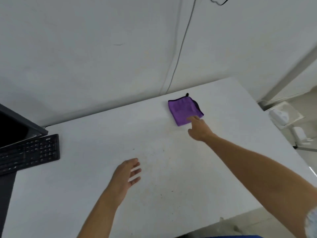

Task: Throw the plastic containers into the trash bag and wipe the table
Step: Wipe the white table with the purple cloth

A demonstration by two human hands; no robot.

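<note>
A white table (103, 169) against a white wall: my right hand (199, 129) reaches the near corner of the folded purple cloth (184, 110), fingers loosely apart; nearer me than the cloth, my left hand (127, 176) hovers, fingers spread and empty.

No text can be read; the keyboard (29, 152) legends are blurred.

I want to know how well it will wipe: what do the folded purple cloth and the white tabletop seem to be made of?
The folded purple cloth with dark edging looks like soft microfibre or terry: matte, faintly napped, with stitched black trim. The white tabletop looks like smooth laminate or painted board: flat, low sheen, with small dark specks and faint smudges sitting on its surface. Neither is certain from the look alone.
</note>
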